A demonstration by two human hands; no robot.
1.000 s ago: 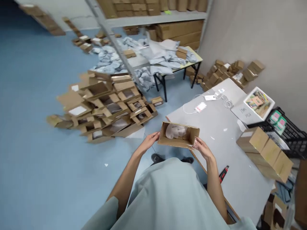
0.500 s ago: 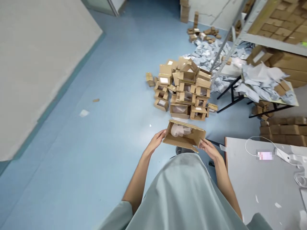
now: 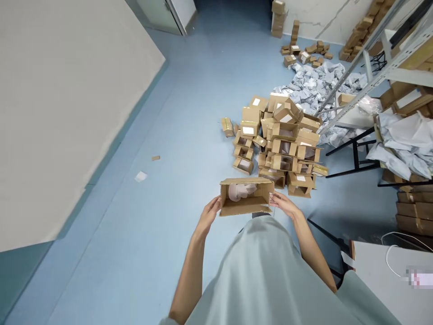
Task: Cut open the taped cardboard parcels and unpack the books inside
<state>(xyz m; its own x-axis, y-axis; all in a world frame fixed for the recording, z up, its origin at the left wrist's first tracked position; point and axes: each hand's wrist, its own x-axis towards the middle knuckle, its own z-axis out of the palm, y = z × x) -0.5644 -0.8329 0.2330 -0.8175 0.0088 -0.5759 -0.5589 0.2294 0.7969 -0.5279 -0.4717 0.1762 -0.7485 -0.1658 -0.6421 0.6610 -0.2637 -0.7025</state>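
Note:
An open cardboard box (image 3: 245, 209) is held in front of my body, its opening facing up toward me. Inside, toward its left end, lies a wrapped item (image 3: 238, 191) in whitish translucent material; what it is I cannot tell. My left hand (image 3: 210, 212) grips the left end of the box. At the other end, my right hand (image 3: 282, 203) has its fingers pressed against the right side. Just past the box, a pile of small cardboard boxes (image 3: 284, 131) sits on the floor, several open with wrapped contents showing.
Grey-white plastic mailers (image 3: 314, 85) are heaped behind the pile, beside a metal shelf frame (image 3: 365, 85). A black-legged table (image 3: 355, 153) carries more mailers at right. A white table (image 3: 389, 266) stands at lower right. A white partition (image 3: 77, 99) rises at left.
The view has shifted, with the white table sliding toward the lower right. The held box has turned more level and come nearer the pile, both hands still on it.

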